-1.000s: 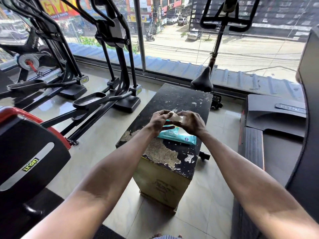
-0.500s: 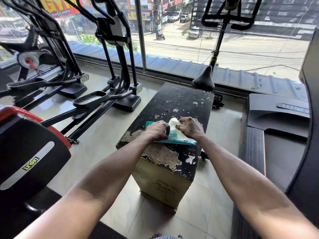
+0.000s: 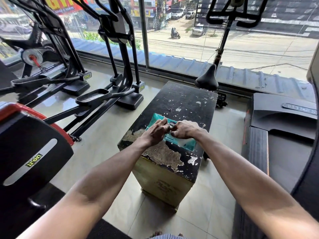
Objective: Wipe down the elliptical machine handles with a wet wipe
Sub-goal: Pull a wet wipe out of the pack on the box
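A teal wet wipe pack [image 3: 156, 119] lies flat on the worn black top of a wooden box [image 3: 186, 100]. My left hand [image 3: 154, 131] is on the pack with fingers curled at its label flap. My right hand [image 3: 187, 129] meets it fingertip to fingertip, and a white wet wipe [image 3: 184, 141] shows from under its palm, held there. The black elliptical machine [image 3: 120, 54] stands to the left by the window, its handles [image 3: 101, 9] rising out of the top of the view, well away from both hands.
A second elliptical [image 3: 51, 49] stands further left. A red and black machine housing [image 3: 32, 145] is close at my left. A bike saddle [image 3: 207, 80] sits just behind the box, and a treadmill [image 3: 283, 121] runs along the right. Tiled floor lies between.
The pack was lifted off the box a second ago and now lies flat on it. The wipe has come free of the opening and sits under my right hand. Both hands lowered.
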Action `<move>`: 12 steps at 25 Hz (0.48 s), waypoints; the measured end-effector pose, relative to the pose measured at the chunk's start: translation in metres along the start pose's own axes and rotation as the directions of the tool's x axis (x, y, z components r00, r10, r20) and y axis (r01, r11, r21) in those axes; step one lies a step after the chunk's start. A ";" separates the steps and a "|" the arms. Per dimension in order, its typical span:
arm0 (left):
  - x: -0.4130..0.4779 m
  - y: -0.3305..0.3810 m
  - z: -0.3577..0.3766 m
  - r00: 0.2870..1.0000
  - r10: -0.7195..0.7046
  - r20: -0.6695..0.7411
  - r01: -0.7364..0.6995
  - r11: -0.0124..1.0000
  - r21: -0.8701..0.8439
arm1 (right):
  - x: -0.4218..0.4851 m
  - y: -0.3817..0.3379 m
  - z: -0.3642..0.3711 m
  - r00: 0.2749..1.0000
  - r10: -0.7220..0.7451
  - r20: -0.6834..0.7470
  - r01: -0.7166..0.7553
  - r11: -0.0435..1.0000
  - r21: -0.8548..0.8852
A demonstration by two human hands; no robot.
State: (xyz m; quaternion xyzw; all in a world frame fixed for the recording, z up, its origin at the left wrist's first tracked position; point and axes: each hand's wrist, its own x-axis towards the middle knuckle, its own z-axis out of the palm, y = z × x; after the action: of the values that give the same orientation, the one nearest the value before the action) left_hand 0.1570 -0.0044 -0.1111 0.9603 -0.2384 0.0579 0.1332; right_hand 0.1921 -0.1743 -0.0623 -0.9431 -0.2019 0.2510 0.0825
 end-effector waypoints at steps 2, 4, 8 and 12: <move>0.003 0.001 -0.002 0.999 0.042 -0.014 -0.042 0.999 0.012 | 0.004 -0.001 0.001 0.999 0.034 0.041 -0.026 0.984 -0.175; 0.004 0.000 -0.005 0.997 0.070 -0.024 -0.070 0.998 -0.001 | 0.004 0.000 0.003 0.998 0.030 0.051 -0.017 0.972 -0.233; 0.002 -0.009 -0.006 1.000 0.022 0.004 -0.022 0.998 -0.056 | 0.000 0.014 0.006 0.996 -0.087 -0.001 0.087 0.996 0.007; 0.003 -0.005 -0.003 1.000 -0.024 0.021 0.026 0.994 -0.103 | 0.002 0.021 0.009 0.996 -0.079 -0.040 0.077 0.996 -0.045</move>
State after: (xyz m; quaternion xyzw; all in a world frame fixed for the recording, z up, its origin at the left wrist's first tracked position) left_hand 0.1622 -0.0010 -0.1090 0.9555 -0.2303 0.0345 0.1811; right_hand 0.1963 -0.1915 -0.0767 -0.9411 -0.2423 0.2233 0.0762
